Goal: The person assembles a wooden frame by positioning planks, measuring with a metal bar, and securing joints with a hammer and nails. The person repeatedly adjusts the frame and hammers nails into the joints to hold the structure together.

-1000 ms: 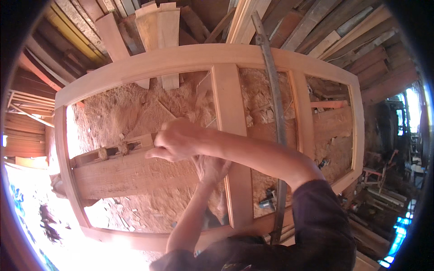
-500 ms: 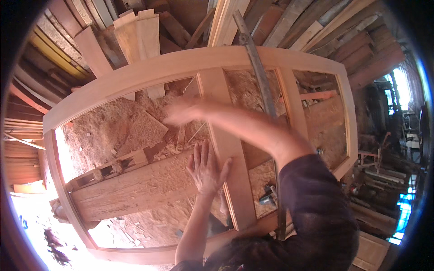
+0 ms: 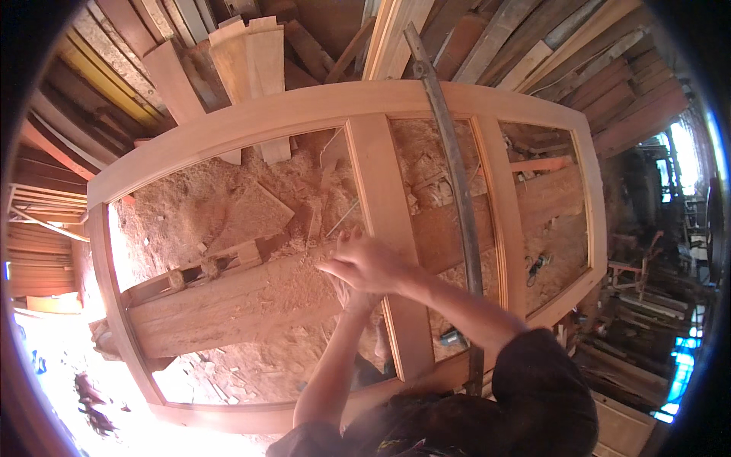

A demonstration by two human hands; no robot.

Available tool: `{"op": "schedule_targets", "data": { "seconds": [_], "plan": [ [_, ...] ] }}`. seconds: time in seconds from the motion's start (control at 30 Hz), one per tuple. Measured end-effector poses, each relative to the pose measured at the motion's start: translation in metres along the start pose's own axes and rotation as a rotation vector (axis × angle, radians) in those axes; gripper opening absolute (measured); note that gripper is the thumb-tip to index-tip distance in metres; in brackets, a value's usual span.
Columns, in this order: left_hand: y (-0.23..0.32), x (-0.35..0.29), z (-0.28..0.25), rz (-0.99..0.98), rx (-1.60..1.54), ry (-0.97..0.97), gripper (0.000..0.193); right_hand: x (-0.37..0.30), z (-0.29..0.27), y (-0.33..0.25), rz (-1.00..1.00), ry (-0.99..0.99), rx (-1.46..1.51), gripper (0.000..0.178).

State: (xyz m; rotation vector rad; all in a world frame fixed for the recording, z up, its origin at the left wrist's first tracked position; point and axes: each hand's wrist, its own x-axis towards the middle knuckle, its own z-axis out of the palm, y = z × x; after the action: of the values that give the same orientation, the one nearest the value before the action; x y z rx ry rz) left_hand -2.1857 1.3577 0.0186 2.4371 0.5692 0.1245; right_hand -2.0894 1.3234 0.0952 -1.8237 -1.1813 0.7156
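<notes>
A large pale wooden frame [image 3: 390,190] with two crossbars and three openings lies before me, its left opening the widest. Just over the wider crossbar, my right hand [image 3: 378,264] crosses on top of my left hand [image 3: 354,297]. The right fingers look curled in, with one digit pointing left; whatever they may hold is hidden. Only the wrist and lower part of the left hand show, its fingers covered by the right. A long dark metal bar clamp [image 3: 449,164] spans the frame to the right of my hands.
Below the frame run a thick wooden beam [image 3: 228,316] and a floor covered in sawdust and offcuts. A blue-and-dark power tool [image 3: 452,338] lies beneath the middle opening. Stacked boards [image 3: 247,57] stand along the far side, and more timber [image 3: 632,358] lies at the right.
My right arm has swung back from over the left opening, bringing the right hand down onto the left. The view has shifted slightly. The frame and clamp look unmoved.
</notes>
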Motion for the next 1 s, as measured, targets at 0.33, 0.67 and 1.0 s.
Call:
{"op": "schedule_targets", "data": {
  "seconds": [0.33,0.67,1.0],
  "plan": [
    [-0.002,-0.005,0.013,0.028,0.042,0.117,0.083,-0.300,0.014,-0.032,0.838,0.559,0.019,0.049],
    [-0.028,0.002,0.013,0.221,-0.005,0.162,0.072,-0.436,0.055,-0.066,0.912,0.965,0.007,0.050],
    [-0.070,-0.177,0.011,0.027,-0.577,-0.201,0.067,-0.600,0.043,-0.104,0.864,1.155,-0.308,0.034]
  ]
}}
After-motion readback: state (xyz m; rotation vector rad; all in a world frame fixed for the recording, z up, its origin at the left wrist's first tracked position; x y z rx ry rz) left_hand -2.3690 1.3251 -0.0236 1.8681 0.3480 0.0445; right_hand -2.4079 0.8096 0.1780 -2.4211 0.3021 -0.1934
